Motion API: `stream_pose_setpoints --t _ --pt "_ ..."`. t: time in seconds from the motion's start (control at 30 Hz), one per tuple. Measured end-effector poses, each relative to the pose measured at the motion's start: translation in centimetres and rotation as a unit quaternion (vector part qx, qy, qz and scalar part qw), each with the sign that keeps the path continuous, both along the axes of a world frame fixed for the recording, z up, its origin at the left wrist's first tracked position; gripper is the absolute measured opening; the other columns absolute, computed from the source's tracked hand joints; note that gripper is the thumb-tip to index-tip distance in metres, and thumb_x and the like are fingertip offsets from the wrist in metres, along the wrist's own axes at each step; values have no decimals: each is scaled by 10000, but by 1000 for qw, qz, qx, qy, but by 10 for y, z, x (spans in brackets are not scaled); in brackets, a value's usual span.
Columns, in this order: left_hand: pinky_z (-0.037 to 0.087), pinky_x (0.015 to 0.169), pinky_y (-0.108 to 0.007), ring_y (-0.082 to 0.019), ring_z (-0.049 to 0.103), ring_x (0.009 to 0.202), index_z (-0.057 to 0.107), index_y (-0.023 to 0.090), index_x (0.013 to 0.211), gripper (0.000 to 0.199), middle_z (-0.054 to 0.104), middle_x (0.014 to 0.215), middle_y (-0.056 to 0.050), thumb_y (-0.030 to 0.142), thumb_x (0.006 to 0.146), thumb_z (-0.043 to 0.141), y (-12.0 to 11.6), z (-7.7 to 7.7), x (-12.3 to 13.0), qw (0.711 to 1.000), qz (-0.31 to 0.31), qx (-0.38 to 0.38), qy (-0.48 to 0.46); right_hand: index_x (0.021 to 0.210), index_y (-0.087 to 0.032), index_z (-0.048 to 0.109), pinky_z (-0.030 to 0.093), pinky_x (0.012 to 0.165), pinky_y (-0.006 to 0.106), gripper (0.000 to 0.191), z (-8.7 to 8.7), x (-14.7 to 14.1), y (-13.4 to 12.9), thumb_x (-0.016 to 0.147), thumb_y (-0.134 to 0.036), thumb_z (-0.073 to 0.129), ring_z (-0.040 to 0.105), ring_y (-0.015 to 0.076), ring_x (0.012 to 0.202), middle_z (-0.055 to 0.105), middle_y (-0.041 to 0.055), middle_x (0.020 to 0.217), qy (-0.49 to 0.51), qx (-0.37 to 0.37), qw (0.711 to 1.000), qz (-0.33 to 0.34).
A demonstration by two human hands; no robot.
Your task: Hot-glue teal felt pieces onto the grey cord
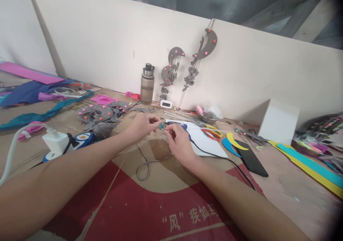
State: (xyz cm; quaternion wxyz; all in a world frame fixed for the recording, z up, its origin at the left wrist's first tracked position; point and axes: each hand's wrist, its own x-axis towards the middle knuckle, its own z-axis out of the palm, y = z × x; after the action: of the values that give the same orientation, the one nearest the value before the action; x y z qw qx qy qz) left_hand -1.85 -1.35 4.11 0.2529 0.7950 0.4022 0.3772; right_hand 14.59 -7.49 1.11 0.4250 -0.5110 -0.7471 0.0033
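Fingertips of my left hand (146, 127) pinch a small green piece (161, 126), whose exact shape is too small to tell. My right hand (179, 141) is close beside it, fingers pinched together; what is in them is hidden. Just behind my right fingers is a dark blue glue gun (184, 126), its tip toward the green piece and a clear glue stick out of its back. A thin grey cord (144, 178) lies looped on the cardboard (134, 198) below my hands.
White board (206, 144), scissors (213, 133), yellow crescent (237, 142), blue crescent (229, 148) and black phone (252, 160) lie right. At left are a white plug (56, 141) and grey felt pieces (95, 113). A bottle (147, 85) stands behind; grey crescent strings (207, 46) hang on the wall.
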Motion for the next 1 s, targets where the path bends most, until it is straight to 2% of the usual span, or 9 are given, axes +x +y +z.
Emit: stream_pose_setpoints --t 0.13,0.27,0.43,0.57,0.73,1.0 --pt "359 396 -196 -87 464 378 631 165 731 215 632 556 -8 367 735 560 13 -2 -7 991 -1 -63 -120 829 -189 537 386 705 265 135 3 -4 -3 880 -219 416 498 148 753 558 24 791 5 -4 1000 14" --pt "339 374 -180 -62 437 360 616 146 750 246 619 562 -17 389 742 577 29 -5 -14 964 15 -95 -248 846 -184 534 382 714 261 159 9 -8 -10 901 -232 392 499 142 761 556 23 797 22 -3 999 44" --pt "321 357 -159 -116 593 508 583 130 739 238 592 598 -14 355 687 642 36 -1 -18 923 49 -135 -356 915 -183 535 384 699 246 161 16 -17 -25 911 -253 389 506 130 758 570 21 823 44 -14 996 75" --pt "298 345 -156 -117 615 514 558 129 728 228 581 620 2 326 664 655 37 3 -20 903 70 -155 -394 949 -186 539 394 708 240 156 21 -25 -40 907 -248 402 513 124 770 575 28 849 26 -25 993 113" --pt "321 354 -164 -131 621 516 548 141 756 216 574 585 13 319 678 641 40 4 -23 892 72 -140 -424 943 -194 535 395 682 246 135 29 -35 -56 898 -242 417 508 127 750 569 30 814 -48 -15 985 165" --pt "378 421 -182 -133 636 567 543 157 768 170 642 681 -22 296 696 609 42 4 -23 878 63 -132 -456 1010 -197 476 436 654 219 138 49 -45 -85 903 -235 397 538 109 724 606 33 816 -111 2 940 322"
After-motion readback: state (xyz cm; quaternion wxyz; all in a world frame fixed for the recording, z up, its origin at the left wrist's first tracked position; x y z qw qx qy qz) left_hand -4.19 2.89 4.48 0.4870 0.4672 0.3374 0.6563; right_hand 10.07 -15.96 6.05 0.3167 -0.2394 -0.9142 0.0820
